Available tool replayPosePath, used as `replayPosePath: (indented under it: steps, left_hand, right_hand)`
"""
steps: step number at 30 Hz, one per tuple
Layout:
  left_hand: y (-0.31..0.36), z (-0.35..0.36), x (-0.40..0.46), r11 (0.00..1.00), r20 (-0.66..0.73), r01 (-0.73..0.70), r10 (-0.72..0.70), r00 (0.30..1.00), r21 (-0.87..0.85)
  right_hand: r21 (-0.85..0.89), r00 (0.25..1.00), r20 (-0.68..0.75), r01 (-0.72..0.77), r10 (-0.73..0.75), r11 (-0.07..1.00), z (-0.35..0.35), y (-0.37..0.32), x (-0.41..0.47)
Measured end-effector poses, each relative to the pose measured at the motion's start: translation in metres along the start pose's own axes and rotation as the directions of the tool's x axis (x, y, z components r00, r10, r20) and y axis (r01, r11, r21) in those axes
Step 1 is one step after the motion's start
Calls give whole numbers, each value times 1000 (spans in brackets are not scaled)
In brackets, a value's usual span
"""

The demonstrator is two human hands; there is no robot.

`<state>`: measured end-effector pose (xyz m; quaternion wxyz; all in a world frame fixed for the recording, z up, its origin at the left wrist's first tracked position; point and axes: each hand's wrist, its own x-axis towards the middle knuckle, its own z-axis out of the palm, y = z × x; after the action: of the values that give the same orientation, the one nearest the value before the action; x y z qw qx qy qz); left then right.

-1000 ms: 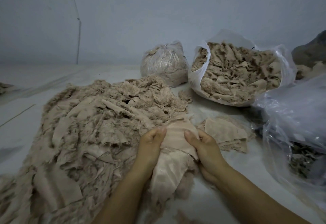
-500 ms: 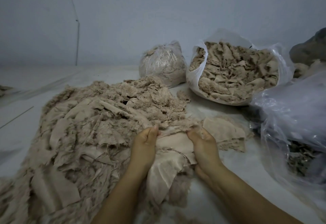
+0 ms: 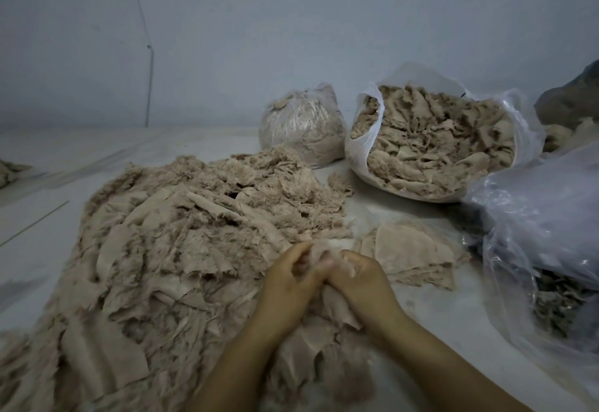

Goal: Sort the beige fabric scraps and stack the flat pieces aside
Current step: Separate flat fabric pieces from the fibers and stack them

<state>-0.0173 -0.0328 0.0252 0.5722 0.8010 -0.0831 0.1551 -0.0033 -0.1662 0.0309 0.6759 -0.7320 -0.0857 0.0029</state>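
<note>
Large heap of beige fabric scraps (image 3: 181, 243): spread across the pale floor (image 3: 35, 226), left and centre. Left hand (image 3: 288, 285) and right hand (image 3: 359, 282): pressed together at the heap's near right edge, fingers curled, both gripping one scrap (image 3: 337, 306). Stack of flat pieces (image 3: 411, 254): just right of the hands. Tied bag (image 3: 301, 126), open bag (image 3: 434, 142) of scraps: behind. Clear plastic bag (image 3: 544, 236): far right.
</note>
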Motion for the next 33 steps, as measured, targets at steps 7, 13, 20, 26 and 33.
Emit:
replayPosePath:
  steps: [7,13,20,26,33]
  left_hand:
    - [11,-2,-2,939,-54,45,-68,996,-342]
    - [12,-4,3,919,-240,92,-195,951,-383]
    - [13,-4,6,858,-251,150,-304,919,-490]
    - [11,-22,14,735,-213,242,-467,858,-633]
    - [6,-50,18,662,-275,198,-538,797,-722]
  right_hand:
    - [78,991,8,134,-135,988,0,-4,-4]
    - [192,995,-13,96,-96,977,3,-8,-4]
    - [409,998,-5,-50,56,911,0,-7,0]
    - [275,997,-81,11,12,961,-4,-5,3]
    - [195,980,-198,40,-1,980,-20,-10,3]
